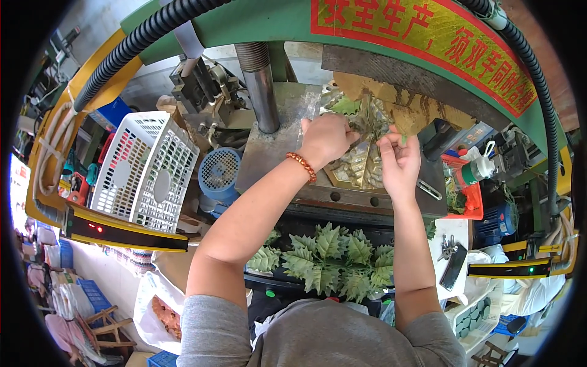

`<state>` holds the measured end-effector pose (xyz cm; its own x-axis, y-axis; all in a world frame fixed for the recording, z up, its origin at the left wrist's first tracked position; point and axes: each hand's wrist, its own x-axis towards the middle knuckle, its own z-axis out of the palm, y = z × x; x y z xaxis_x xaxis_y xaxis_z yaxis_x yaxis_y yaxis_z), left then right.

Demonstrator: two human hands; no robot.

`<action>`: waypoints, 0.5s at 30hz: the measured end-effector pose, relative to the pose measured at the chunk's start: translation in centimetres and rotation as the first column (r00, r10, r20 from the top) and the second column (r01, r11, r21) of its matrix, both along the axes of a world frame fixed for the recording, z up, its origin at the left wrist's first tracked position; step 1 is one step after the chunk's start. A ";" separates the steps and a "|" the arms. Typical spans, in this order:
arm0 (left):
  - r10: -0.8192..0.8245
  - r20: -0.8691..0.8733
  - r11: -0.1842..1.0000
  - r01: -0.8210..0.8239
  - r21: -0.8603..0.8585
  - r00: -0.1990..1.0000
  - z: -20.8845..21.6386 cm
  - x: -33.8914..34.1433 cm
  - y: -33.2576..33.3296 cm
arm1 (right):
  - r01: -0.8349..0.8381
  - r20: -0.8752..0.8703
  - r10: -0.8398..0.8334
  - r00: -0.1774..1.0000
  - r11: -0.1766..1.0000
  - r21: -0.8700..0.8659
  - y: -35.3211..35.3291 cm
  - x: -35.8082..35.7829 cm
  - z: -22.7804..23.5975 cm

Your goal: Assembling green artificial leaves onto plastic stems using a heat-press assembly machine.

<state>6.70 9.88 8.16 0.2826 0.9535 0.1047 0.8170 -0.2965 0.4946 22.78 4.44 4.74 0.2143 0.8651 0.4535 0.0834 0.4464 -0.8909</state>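
Observation:
Both my hands are over a metallic leaf-shaped mould (367, 168) with raised veins, on the steel bed of a press. My left hand (329, 139), below a beaded bracelet (302, 167), is closed at the mould's left side; its fingertips are partly hidden, and I cannot make out what they hold. A green artificial leaf (347, 106) lies on the mould just beyond it. My right hand (400, 160) is pinched at the mould's right side, with a tiny bit of green at its fingertips. The upper die (413, 113), brownish and rough, hangs close above.
Green leaf sprays (330, 254) lie on a dark surface before me. A steel column (260, 92) and white crate (147, 171) stand left. Yellow-black bars (122, 229) flank the press. An orange-red basket (468, 199) is at right, with keys (448, 248) and a phone (454, 269) nearer.

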 end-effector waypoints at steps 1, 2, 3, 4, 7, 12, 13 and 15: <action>0.004 0.004 1.000 -0.004 -0.016 1.000 0.1 0.0 0.1 | 0.005 -0.002 -0.005 1.000 1.000 0.002 0.0 0.0 -0.1; 0.007 0.008 0.999 -0.007 -0.033 1.000 0.2 -0.1 0.2 | 0.010 -0.004 -0.010 1.000 1.000 0.004 0.0 0.0 -0.1; 0.011 0.011 0.999 -0.010 -0.050 1.000 0.2 -0.1 0.4 | 0.015 -0.006 -0.015 1.000 1.000 0.005 0.0 0.0 -0.2; 0.011 0.012 0.999 -0.011 -0.047 1.000 0.2 -0.3 0.6 | 0.015 -0.005 -0.015 1.000 1.000 0.008 0.0 0.0 -0.2; -0.069 0.195 0.983 0.100 -0.156 0.978 -0.3 -1.7 1.7 | 0.003 -0.010 -0.003 1.000 1.000 -0.018 0.3 0.2 -0.2; -0.044 0.137 0.992 0.059 -0.110 0.990 -0.2 -0.8 1.2 | 0.000 0.002 0.000 1.000 1.000 -0.020 0.2 0.5 -0.1; -0.024 0.098 0.996 0.032 -0.082 0.995 0.0 -0.6 1.1 | -0.001 0.007 0.001 1.000 1.000 -0.018 0.1 0.5 0.0; -0.022 0.074 0.998 0.026 -0.064 0.997 0.2 -0.7 0.7 | -0.028 -0.023 0.028 0.999 0.999 -0.017 -0.2 0.2 0.2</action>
<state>6.01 10.59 8.36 0.2994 0.9520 0.0638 0.7707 -0.2807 0.5720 22.95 4.20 4.98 0.1999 0.8786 0.4338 0.0511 0.4327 -0.9001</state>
